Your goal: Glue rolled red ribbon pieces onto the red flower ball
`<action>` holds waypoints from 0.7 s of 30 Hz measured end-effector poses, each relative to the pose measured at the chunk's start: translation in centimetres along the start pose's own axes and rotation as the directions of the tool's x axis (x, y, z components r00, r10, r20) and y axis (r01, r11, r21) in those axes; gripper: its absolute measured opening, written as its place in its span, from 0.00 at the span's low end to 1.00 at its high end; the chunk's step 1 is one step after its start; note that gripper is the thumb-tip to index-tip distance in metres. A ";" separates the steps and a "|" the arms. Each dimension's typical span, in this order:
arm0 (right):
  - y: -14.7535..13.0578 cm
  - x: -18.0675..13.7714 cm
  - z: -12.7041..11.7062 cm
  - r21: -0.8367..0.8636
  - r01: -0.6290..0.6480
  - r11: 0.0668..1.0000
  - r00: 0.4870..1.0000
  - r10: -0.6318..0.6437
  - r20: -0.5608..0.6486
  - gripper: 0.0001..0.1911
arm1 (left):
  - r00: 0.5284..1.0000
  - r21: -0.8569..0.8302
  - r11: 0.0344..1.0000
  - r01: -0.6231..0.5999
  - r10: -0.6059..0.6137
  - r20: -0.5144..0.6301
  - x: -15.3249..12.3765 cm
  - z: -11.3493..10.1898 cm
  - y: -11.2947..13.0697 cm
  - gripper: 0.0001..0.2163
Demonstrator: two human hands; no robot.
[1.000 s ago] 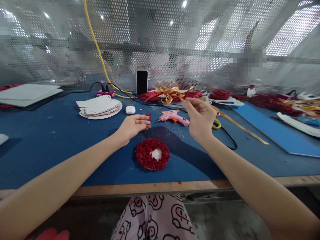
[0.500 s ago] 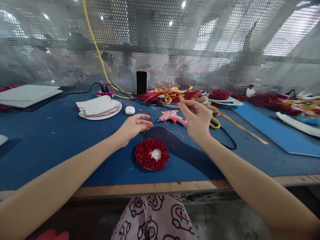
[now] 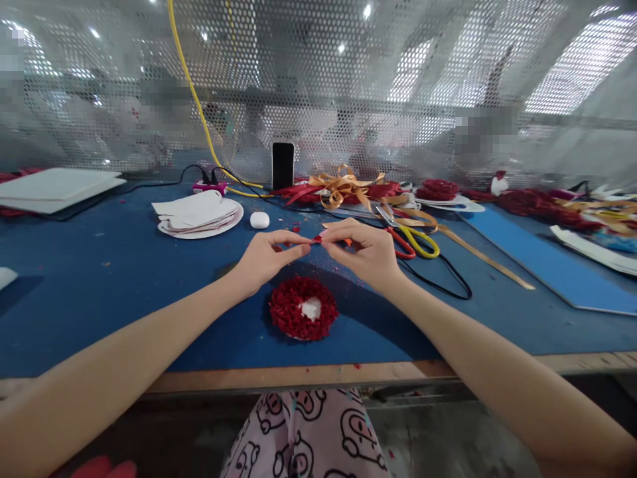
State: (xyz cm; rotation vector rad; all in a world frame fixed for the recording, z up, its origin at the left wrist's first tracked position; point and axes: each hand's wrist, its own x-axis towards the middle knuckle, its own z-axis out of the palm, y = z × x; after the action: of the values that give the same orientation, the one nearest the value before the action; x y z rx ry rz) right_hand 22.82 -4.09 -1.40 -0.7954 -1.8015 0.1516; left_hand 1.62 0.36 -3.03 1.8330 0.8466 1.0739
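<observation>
Fingertips together, my left hand (image 3: 271, 260) and my right hand (image 3: 363, 251) meet over the table. Both pinch a small piece of red ribbon (image 3: 317, 239) between them. Just below lies a round of ruffled red ribbon (image 3: 286, 309), with a white patch (image 3: 311, 308) showing inside the ring. My right hand covers most of a pink glue gun; only its orange trigger (image 3: 348, 243) peeks out. Beside that hand rest scissors with red and yellow handles (image 3: 421, 243).
A stack of white card pieces (image 3: 199, 216) and a small white case (image 3: 259, 220) lie on the left. Behind stand a phone (image 3: 283, 166) and heaped gold ribbon (image 3: 343, 186). On the right is a blue board (image 3: 537, 255); a black cord (image 3: 448, 292) loops before it.
My right hand has come down and left from near the ribbon heap to meet my left hand. A red ribbon piece now shows between their fingertips, and the scissors are uncovered.
</observation>
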 end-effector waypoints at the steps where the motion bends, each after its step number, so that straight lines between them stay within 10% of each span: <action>1: 0.0 0.0 0.1 -0.004 0.010 1.000 1.000 -0.010 0.009 0.04 | 1.000 -0.042 0.999 0.001 -0.001 0.004 0.0 0.1 0.0 0.12; 21: 0.6 -0.4 0.3 0.011 0.021 1.000 0.996 -0.022 0.081 0.06 | 0.988 -0.253 0.957 0.143 -0.152 -0.016 -0.4 0.7 0.5 0.16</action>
State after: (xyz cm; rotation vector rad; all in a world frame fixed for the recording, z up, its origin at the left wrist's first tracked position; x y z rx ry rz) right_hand 22.94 -3.78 -2.12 -0.7721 -1.8836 0.1812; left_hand 2.19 -0.48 -2.92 1.5199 0.8144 1.0683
